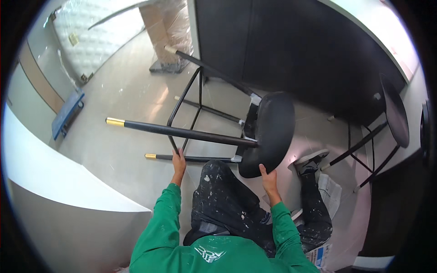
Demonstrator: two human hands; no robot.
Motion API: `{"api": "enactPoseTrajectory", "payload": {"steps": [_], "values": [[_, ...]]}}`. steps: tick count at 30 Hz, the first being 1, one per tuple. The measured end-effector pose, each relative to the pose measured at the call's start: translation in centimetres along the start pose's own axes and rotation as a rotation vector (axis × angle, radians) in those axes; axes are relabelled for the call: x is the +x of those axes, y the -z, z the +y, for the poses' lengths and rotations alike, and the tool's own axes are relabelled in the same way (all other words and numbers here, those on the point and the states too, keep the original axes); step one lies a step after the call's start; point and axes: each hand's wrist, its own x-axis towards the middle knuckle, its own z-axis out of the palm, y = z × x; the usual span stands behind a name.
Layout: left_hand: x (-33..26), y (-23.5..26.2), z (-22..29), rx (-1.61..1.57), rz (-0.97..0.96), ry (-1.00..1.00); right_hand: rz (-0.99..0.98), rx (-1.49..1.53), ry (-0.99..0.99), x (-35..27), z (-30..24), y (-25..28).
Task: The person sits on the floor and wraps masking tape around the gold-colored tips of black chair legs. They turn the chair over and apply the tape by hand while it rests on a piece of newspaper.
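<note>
A black bar stool (275,129) is tipped on its side in front of me, its seat to the right and its legs pointing left. Two of the leg tips look gold; the far ones look paler. Whitish wrapping or tape shows where the legs meet the seat. My left hand (179,164) is closed round the stool's thin footrest frame, beside the nearest leg. With my right hand (269,179) I grip the near rim of the seat, thumb on top and the other fingers hidden beneath.
Another black stool (395,111) stands at the right. A dark panel (291,50) runs along the back. Plastic-wrapped cardboard (157,27) is at the back left, a blue dolly (66,116) farther left. A white-edged counter (77,179) juts in at left; paper (331,191) lies beside my foot.
</note>
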Motion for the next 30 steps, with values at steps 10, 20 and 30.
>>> {"api": "enactPoseTrajectory", "payload": {"steps": [10,20,30], "values": [[4.0,1.6,10.5,0.121,-0.256,-0.132,0.286,-0.104,0.191,7.6,-7.0,4.9],[3.3,2.5,25.4,0.154,-0.257,-0.321,0.369,-0.029,0.198,18.9,-12.5,11.6],[6.5,4.3,35.0,0.362,-0.432,-0.29,0.063,0.017,0.082,24.8,-15.5,12.8]]}}
